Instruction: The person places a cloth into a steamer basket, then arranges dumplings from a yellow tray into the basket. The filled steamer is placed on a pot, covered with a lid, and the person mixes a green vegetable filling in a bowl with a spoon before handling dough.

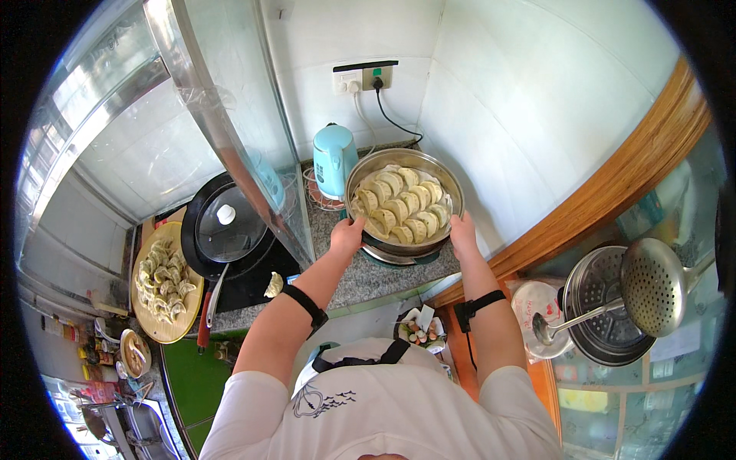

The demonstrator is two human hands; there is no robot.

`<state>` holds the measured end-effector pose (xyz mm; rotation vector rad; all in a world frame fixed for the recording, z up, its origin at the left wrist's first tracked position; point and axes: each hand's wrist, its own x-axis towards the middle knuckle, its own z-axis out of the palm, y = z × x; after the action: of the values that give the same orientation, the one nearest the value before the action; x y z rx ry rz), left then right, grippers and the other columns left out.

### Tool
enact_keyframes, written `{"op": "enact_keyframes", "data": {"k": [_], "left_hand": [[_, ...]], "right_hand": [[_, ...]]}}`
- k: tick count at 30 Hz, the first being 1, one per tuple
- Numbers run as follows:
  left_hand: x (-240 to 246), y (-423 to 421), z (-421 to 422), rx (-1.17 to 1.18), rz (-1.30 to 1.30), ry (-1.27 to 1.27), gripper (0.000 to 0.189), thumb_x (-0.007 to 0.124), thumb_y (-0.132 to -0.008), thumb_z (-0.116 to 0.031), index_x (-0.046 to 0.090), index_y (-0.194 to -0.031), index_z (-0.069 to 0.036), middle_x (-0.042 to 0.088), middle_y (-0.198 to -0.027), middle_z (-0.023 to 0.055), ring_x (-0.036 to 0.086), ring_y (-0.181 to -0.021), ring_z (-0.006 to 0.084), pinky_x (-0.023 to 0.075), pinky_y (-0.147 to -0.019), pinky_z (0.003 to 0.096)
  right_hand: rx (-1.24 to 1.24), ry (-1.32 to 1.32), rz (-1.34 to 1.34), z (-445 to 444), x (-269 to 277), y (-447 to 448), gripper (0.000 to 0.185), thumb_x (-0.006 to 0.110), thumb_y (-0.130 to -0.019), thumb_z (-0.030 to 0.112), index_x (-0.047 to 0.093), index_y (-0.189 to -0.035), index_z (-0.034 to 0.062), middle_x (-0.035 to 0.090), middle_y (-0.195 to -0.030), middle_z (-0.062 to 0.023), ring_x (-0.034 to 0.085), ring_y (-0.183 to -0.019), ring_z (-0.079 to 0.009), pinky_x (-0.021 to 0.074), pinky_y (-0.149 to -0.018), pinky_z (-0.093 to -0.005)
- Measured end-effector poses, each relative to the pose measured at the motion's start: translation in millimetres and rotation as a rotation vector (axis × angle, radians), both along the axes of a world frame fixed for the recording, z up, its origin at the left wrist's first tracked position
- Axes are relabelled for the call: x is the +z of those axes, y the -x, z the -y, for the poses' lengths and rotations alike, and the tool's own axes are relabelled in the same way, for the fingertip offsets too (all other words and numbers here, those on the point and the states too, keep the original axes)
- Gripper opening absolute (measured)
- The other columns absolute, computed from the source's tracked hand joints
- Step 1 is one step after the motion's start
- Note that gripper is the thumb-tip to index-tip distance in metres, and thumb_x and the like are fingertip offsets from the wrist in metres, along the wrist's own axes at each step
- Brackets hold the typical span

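Observation:
A round metal steamer tray [405, 156] with several crescent dumplings [409, 201] on a pale liner is gripped on both sides. My left hand [347, 236] holds its lower left rim, and my right hand [463, 233] its lower right rim; the fingers beneath are hidden. Under the tray shows part of a round metal and dark green base [397, 259] on the granite counter. Whether the tray rests on this base, I cannot tell. A light blue electric kettle [334, 164] stands just left of the tray.
On the left, a lidded black frying pan [230, 230] sits on the cooktop beside a round wooden board [192, 322] of dumplings. One dumpling [274, 285] lies near my left forearm. A glass partition rises by the pan. Metal pots and a skimmer [653, 287] are at right.

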<state>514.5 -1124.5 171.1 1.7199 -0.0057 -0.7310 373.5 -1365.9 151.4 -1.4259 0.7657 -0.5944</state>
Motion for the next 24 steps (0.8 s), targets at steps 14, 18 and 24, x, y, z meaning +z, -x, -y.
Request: {"op": "enact_keyframes", "data": {"k": [14, 18, 24], "left_hand": [[-12, 2, -4, -0.024, 0.036, -0.059, 0.038, 0.053, -0.091, -0.034, 0.060, -0.105, 0.000, 0.060, -0.094, 0.0092, 0.058, -0.080, 0.0184, 0.0490, -0.069, 0.0360], [-33, -6, -2, -0.072, 0.102, -0.131, 0.047, 0.050, -0.091, -0.043, 0.060, -0.103, 0.001, 0.057, -0.104, 0.0159, 0.056, -0.090, 0.0276, 0.0467, -0.079, 0.0406], [-36, -13, -5, -0.121, 0.266, -0.244, 0.059, 0.047, -0.092, -0.053, 0.059, -0.096, 0.005, 0.052, -0.112, 0.0225, 0.052, -0.101, 0.0349, 0.0416, -0.090, 0.0447]], "right_hand": [[-0.013, 0.016, 0.001, -2, -20, 4, 0.043, 0.046, -0.090, 0.016, 0.047, -0.130, -0.0006, 0.055, -0.125, -0.0186, 0.052, -0.113, -0.0292, 0.0396, -0.096, -0.0364], [-0.007, -0.003, -0.052, 1, -10, 6, 0.042, 0.047, -0.090, 0.016, 0.048, -0.128, -0.0017, 0.056, -0.122, -0.0187, 0.053, -0.112, -0.0296, 0.0399, -0.096, -0.0364], [0.030, 0.039, -0.110, 1, -8, 14, 0.040, 0.054, -0.087, 0.017, 0.050, -0.123, -0.0015, 0.060, -0.117, -0.0208, 0.056, -0.109, -0.0321, 0.0413, -0.094, -0.0391]]}}
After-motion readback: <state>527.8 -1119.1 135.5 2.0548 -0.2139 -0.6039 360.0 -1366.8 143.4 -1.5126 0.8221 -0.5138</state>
